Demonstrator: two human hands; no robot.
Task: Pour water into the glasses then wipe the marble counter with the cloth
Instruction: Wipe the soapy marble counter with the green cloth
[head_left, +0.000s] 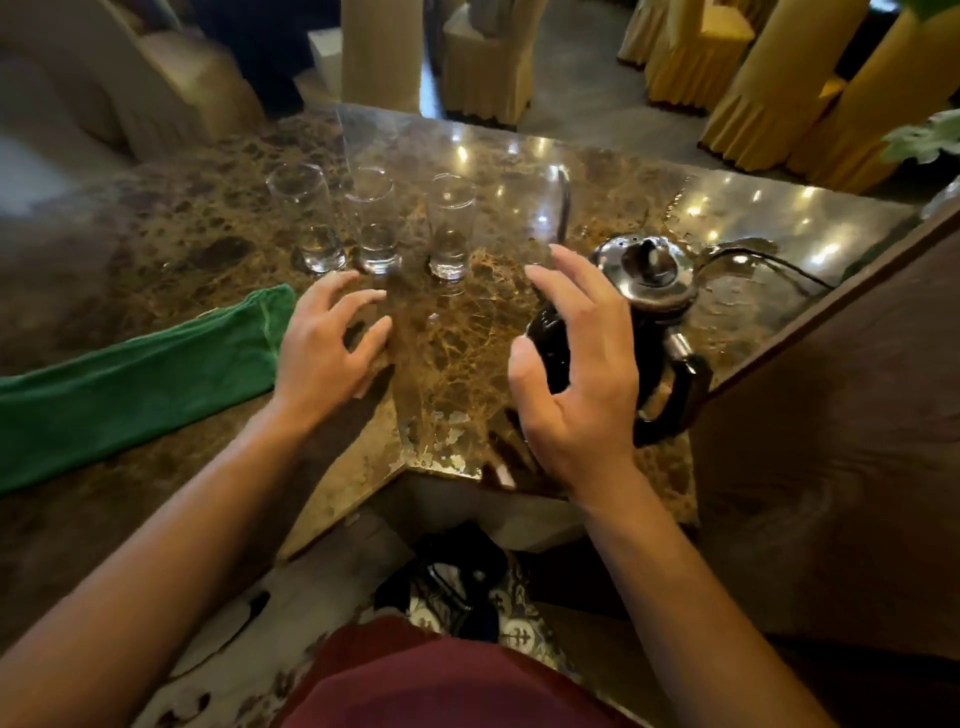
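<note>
Three clear glasses stand in a row on the brown marble counter: the left glass, the middle glass and the right glass. A little water may sit in each; I cannot tell for sure. A steel kettle with a black handle and long thin spout stands to their right. My right hand hovers open in front of the kettle, fingers spread, touching nothing. My left hand rests open on the counter just before the glasses. A green cloth lies folded at the left, next to my left hand.
A dark wooden panel rises at the right, close beside the kettle. A black cable runs behind the kettle. Chairs in yellow covers stand beyond the counter's far edge. The counter's near edge has a chipped inner corner.
</note>
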